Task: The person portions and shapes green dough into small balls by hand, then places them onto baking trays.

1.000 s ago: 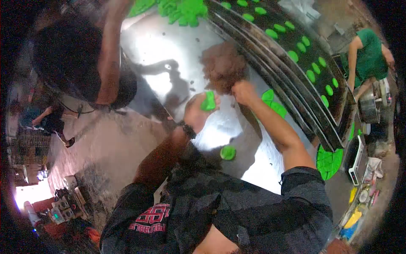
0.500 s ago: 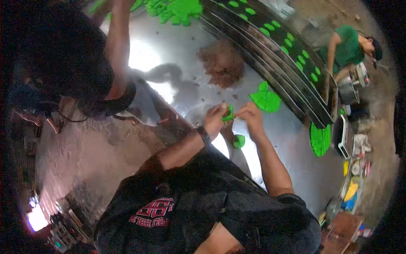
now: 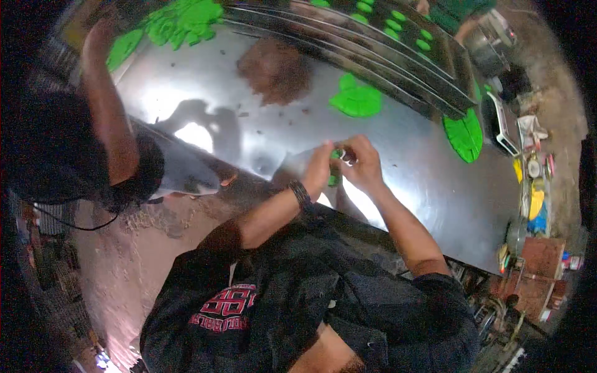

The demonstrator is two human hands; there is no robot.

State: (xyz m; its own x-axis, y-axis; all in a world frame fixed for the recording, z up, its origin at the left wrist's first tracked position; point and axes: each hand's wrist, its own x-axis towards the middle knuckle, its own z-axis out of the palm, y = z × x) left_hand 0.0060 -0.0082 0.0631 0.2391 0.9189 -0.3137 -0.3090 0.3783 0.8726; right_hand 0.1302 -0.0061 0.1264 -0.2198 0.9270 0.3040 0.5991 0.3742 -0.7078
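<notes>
A small piece of green dough [image 3: 336, 153] is in my left hand [image 3: 318, 171], its fingers closed around it. My right hand [image 3: 365, 163] is close beside it, fingers curled and pinched on what looks like a small dark brown lump [image 3: 350, 154]; blur hides its detail. Below my hands, partly covered by them, a green dough lump [image 3: 333, 181] rests on the shiny metal table [image 3: 429, 199]. Farther out lie a brown crumbly mound [image 3: 273, 69] and a flattened green dough piece [image 3: 356, 97].
Stacked dark trays [image 3: 398, 68] with green ovals line the far side. More green dough lies in a heap [image 3: 186, 22] at far left and a flat piece [image 3: 463, 137] at right. A co-worker's arm [image 3: 109, 105] reaches over the table's left end.
The view has turned, so the table and trays sit differently. My right hand has come nearer my left, and a dark brown lump now shows at its fingers. The co-worker's arm appears farther left.
</notes>
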